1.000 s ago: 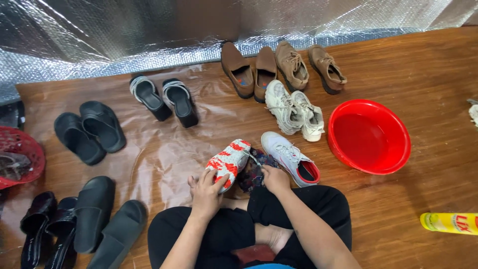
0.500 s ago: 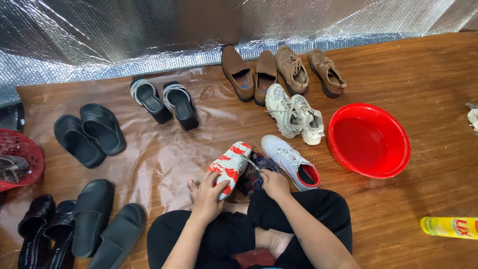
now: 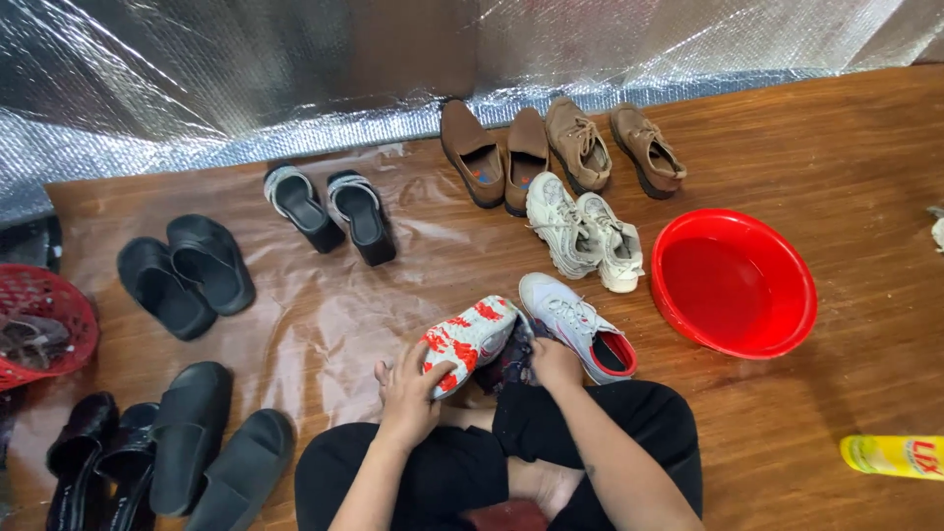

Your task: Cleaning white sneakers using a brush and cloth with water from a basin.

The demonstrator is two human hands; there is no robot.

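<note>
I sit cross-legged on the floor. My left hand (image 3: 411, 388) grips a white sneaker with a red-patterned sole (image 3: 470, 340), tipped on its side over my lap. My right hand (image 3: 556, 360) is closed on a dark cloth (image 3: 511, 356) pressed against that sneaker. The matching white sneaker with a red lining (image 3: 578, 324) rests on the floor just right of my hands.
A red basin (image 3: 734, 281) stands to the right. White sneakers (image 3: 582, 230), brown shoes (image 3: 556, 149), grey-strapped sandals (image 3: 329, 209), black slides (image 3: 185, 273) and more black footwear (image 3: 167, 457) lie around. A red basket (image 3: 41, 324) is far left, a yellow bottle (image 3: 893, 456) far right.
My hands and the held sneaker stay in nearly the same place, shifting only slightly. The shoes around have not moved.
</note>
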